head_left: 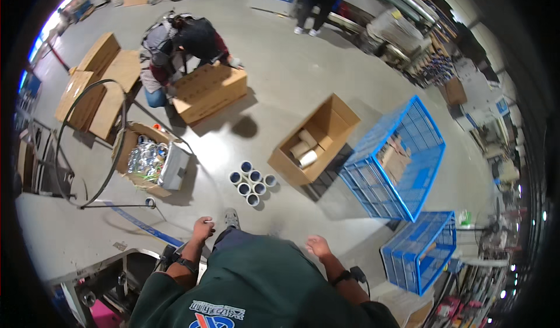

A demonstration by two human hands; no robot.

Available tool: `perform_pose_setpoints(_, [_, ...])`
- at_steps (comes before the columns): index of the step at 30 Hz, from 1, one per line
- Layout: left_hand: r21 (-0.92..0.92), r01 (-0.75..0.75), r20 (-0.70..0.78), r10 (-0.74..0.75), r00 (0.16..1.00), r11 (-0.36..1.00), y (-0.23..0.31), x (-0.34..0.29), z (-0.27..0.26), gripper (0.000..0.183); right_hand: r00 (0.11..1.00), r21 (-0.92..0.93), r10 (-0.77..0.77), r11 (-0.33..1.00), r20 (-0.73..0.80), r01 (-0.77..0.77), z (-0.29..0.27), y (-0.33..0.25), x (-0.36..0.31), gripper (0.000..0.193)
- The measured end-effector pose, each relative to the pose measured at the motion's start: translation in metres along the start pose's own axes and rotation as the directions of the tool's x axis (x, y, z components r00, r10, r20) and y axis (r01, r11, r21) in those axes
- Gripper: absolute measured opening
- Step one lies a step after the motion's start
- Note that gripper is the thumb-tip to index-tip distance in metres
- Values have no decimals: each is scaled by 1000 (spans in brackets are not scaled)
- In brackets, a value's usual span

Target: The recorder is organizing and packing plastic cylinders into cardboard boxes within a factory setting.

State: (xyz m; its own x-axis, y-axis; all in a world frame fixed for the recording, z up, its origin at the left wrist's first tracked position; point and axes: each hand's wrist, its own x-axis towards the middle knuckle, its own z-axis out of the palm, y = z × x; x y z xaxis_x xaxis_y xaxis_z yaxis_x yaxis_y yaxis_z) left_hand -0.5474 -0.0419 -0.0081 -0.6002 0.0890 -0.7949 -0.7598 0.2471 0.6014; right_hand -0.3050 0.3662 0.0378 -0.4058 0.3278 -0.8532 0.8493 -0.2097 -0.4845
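My left hand (pixel 203 228) hangs at my side with the fingers curled and nothing in it. My right hand (pixel 318 246) also hangs free, fingers loosely apart, holding nothing. On the floor ahead of my shoe (pixel 232 217) stands a cluster of several grey-white rolls (pixel 251 182) on end. Beyond them sits an open cardboard box (pixel 335 121) with pale rolls (pixel 304 147) inside.
A blue wire basket (pixel 408 135) stands to the right of the box, a second one (pixel 421 251) nearer me. A crouching person (pixel 175 51) handles a cardboard box (pixel 210 90). Left is a carton of shiny pieces (pixel 146 158), flat cardboard (pixel 99 83), and a metal hoop stand (pixel 87 147). Another person (pixel 318 4) stands far off.
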Motion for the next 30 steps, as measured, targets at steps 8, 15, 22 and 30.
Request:
perform_pose_setpoints(8, [-62,25,41,-22,999,998,-10,4,-6,38,999,36,-27,999,27,26,0,-11,5,43])
perform_pose_setpoints(15, [55,-7,19,6,1000,998,9,-1,-1,40,896,103,-432,891,-106,442,-8,-131,26,58])
perform_pose_setpoints(22, [54,8,33,-10,999,999,15,-8,2,36,870,89,-492,866,-28,492,-4,-156,39,34])
perform_pose_setpoints(30, [-66,30,-14,-31,999,997,6,-11,-14,33,858,-830,-361,290,366,476,-6,59,59,17])
